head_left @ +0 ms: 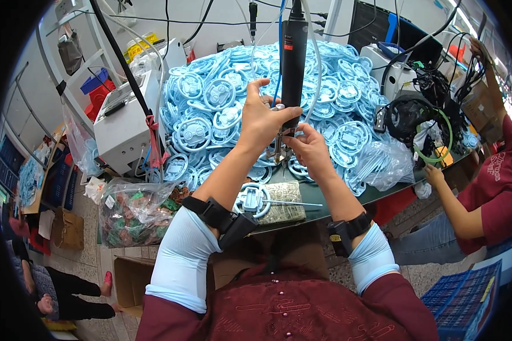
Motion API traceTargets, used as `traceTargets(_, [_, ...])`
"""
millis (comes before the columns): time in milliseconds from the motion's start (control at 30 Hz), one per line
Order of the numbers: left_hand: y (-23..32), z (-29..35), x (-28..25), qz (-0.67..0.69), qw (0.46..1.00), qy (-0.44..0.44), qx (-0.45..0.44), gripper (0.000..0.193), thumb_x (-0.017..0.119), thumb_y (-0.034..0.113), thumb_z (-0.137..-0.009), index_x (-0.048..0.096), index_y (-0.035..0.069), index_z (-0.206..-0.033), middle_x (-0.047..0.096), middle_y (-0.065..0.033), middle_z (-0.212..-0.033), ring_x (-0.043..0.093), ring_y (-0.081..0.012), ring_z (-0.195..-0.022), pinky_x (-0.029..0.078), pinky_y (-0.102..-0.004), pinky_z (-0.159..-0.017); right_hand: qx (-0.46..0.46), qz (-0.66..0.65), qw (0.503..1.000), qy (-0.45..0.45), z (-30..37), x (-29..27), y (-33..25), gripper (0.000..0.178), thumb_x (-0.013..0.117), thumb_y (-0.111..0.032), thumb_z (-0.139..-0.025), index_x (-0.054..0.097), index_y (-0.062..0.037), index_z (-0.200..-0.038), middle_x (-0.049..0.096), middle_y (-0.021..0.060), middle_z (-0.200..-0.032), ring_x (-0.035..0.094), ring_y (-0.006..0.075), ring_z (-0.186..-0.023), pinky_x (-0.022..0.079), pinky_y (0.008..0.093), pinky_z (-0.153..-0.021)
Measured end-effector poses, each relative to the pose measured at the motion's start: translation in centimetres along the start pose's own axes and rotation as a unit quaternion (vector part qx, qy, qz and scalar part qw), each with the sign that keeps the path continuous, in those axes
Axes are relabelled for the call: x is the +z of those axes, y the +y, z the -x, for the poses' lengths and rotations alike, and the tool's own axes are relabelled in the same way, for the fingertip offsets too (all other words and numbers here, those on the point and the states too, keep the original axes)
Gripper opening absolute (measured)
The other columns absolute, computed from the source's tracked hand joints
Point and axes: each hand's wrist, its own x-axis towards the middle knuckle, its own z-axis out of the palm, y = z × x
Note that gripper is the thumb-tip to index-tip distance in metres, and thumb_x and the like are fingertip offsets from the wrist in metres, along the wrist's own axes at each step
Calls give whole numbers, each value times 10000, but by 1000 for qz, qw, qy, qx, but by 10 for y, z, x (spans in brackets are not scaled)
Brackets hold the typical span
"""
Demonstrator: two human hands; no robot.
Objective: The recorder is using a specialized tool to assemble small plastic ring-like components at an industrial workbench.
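A black electric screwdriver [294, 62] hangs upright in front of me over the bench. My left hand [265, 116] is closed about its lower part, thumb across the front and index finger sticking up. Just below, my right hand [311, 149] pinches the metal nose piece [282, 146] at the driver's lower end. Fingers partly hide what lies between them. Beneath both hands, a light-blue plastic wheel-shaped part [251, 200] rests at a wrapped block [290, 193], with a thin rod [296, 203] lying across the block.
Many light-blue wheel-shaped parts [219, 94] are heaped behind my hands. A bag of green and red pieces [136, 213] lies left, near a white machine [125, 128]. To the right are a clear bag [387, 162], black cables [415, 116] and a co-worker's arm [455, 204].
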Motion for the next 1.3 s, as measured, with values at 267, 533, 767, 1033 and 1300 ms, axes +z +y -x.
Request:
traceTargets(267, [-1,2,1,6,1000,-5,-1,884,876,149,-665,355,-32,-1356,662,-164,-924,690,-199,-768,565,-280,-634,1,6,1000,-6,-1,-4,0,166,744,-93,-870,659,-96,-1012,506,-80,-572,378,-2,-449,224,202,-406])
traceTargets(533, [3,5,0,7,999,-19,-35,912,890,122,-666,349,-28,-1384,620,-189,-1047,687,-216,-866,582,-300,-682,20,10,1000,-16,1,-4,2,257,735,-131,-893,635,-57,-1119,490,-71,-592,362,3,-446,219,195,-385])
traceTargets(767, [-29,16,-13,50,997,-57,10,985,878,134,-711,259,-19,-1462,652,-168,-1079,660,-246,-1016,547,-353,-850,47,31,998,10,0,-8,11,218,724,-144,-904,680,-74,-1105,453,-99,-580,369,2,-467,233,198,-426])
traceTargets(1033, [-100,125,-90,-399,888,-223,-45,843,901,351,-636,526,73,-1338,512,-169,-1156,583,-340,-1078,505,-421,-919,16,121,991,53,5,-16,32,456,721,-103,-876,580,18,-1293,440,-72,-617,407,29,-542,298,224,-489])
traceTargets(1300, [-113,135,-94,-397,859,-316,-63,749,889,269,-621,539,46,-1244,469,-169,-1232,601,-388,-1087,512,-480,-883,3,226,972,62,47,-45,35,269,690,-83,-906,646,2,-1157,446,-68,-629,399,24,-559,297,216,-505])
